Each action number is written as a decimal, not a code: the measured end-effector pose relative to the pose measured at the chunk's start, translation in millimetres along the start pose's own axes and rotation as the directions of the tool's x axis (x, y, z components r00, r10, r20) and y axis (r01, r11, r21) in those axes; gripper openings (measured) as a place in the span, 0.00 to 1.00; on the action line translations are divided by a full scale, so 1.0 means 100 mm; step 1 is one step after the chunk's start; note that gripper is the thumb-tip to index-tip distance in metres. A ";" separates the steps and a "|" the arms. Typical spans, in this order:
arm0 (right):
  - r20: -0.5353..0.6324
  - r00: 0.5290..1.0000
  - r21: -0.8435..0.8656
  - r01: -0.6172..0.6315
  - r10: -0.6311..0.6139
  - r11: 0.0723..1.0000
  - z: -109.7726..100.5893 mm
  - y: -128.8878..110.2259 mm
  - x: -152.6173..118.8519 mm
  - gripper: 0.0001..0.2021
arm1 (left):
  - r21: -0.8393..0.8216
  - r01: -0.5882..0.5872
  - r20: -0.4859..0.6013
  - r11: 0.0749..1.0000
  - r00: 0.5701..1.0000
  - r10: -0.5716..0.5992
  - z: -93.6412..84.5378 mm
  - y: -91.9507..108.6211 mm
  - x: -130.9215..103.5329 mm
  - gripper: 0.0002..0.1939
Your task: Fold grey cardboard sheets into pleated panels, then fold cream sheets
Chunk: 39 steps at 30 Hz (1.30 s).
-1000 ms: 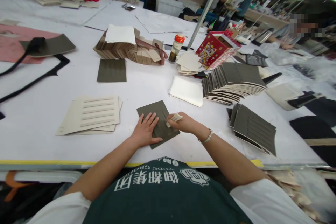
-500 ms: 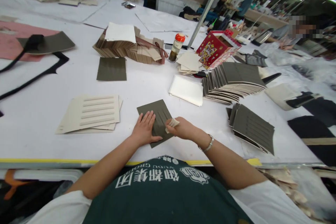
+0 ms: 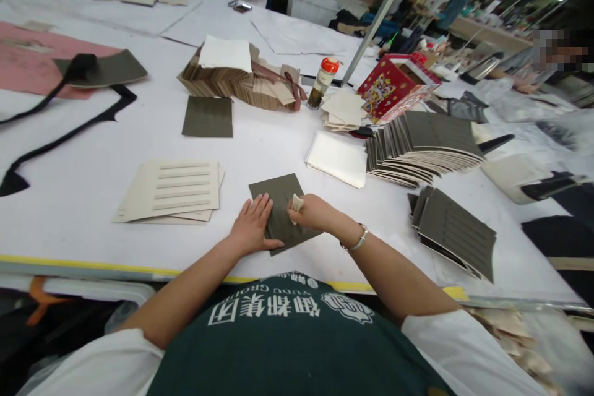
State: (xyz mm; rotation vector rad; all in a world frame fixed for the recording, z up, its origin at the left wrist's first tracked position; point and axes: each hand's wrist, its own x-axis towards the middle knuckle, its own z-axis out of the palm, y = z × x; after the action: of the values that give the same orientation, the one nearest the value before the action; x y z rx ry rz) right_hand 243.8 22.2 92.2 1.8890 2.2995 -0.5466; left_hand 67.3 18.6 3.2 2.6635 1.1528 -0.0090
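Observation:
A dark olive panel (image 3: 284, 223) lies at an angle on the white table in front of me. My left hand (image 3: 253, 223) rests flat on its left side, fingers outstretched and thumb spread. Over the panel's right part, my right hand (image 3: 312, 213) is closed around a small cream-coloured scraper-like piece (image 3: 297, 202), whose lower end is hidden by the fingers. To the left sits a small pile of cream panels (image 3: 180, 189) with raised strips. On the right lies a stack of dark ribbed panels (image 3: 457, 229).
Behind the panel are white sheets (image 3: 337, 159), a fanned stack of dark panels (image 3: 431, 136), a single dark panel (image 3: 207, 117) and a jar with a red-orange lid (image 3: 323, 83). A red box (image 3: 394, 86) stands near a metal pole (image 3: 380, 15). Yellow tape (image 3: 93, 265) edges the table.
My right hand has shifted slightly up and left over the panel, and the cream piece now stands more upright. The left hand keeps its place on the panel. The whole view has turned slightly.

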 end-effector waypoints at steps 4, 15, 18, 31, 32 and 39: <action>-0.172 0.982 0.194 -0.041 0.075 0.980 0.01 0.02 0.05 0.14 | -0.006 -0.008 0.015 1.000 1.000 0.008 0.00 0.00 0.01 0.55; 0.088 0.995 0.455 -0.085 0.050 0.886 0.13 0.07 -0.21 0.11 | -0.036 0.003 0.013 0.999 1.000 -0.003 -0.03 0.02 0.01 0.54; -0.173 0.984 0.263 0.010 0.037 0.965 0.13 -0.06 0.09 0.12 | -0.029 0.003 0.020 1.000 1.000 -0.003 -0.02 0.02 0.01 0.55; -0.185 0.982 0.174 0.008 0.024 0.985 0.14 -0.15 -0.02 0.13 | -0.008 0.064 0.024 0.998 0.998 -0.064 -0.09 -0.17 -0.04 0.57; -0.234 0.971 0.201 -0.001 0.049 0.980 0.14 -0.16 0.05 0.12 | -0.005 0.064 0.034 0.998 0.997 -0.064 -0.09 -0.18 -0.04 0.57; 0.250 0.961 0.467 -0.010 -0.121 0.884 0.14 -0.04 -0.39 0.10 | -0.024 0.047 -0.001 0.999 0.999 -0.047 -0.04 -0.18 -0.04 0.57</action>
State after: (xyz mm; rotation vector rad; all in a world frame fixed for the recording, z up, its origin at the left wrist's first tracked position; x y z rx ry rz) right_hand 246.8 -19.7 92.1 1.7718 2.1787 -1.3825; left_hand 51.1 29.0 3.2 2.6152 1.2075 -0.0015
